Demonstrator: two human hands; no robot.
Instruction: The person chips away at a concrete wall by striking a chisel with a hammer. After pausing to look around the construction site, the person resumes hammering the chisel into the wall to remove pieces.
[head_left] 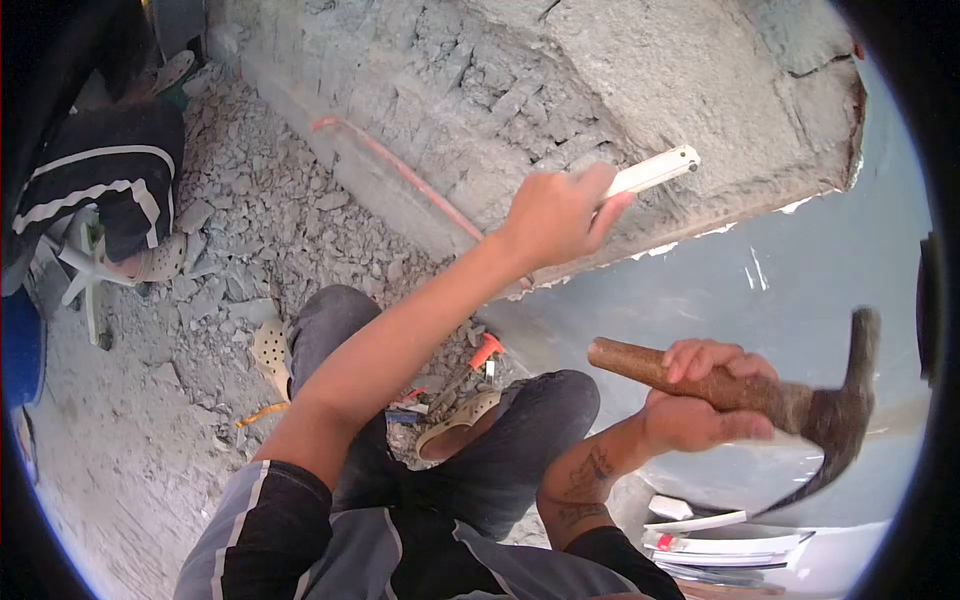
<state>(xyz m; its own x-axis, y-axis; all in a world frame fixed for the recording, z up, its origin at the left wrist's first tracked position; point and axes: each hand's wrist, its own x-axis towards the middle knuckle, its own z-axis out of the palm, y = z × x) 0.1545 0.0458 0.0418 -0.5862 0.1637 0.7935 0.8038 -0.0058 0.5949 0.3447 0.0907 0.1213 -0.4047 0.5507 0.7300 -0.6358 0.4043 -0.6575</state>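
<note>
My left hand is closed around a white flat bar that looks like a folded folding ruler. Its rounded end, with small dark spots, points up and right, in front of the broken concrete. Lower on the right, my right hand grips a claw hammer by its brown handle, just behind the head. The hammer's head is at the right, and the handle's butt points left. Both tools are held in the air, apart from the wall.
Grey rubble covers the floor at left, along an orange tube. A tool with an orange grip lies between my legs. Another person is at the far left, by a white stool base. White strips lie lower right.
</note>
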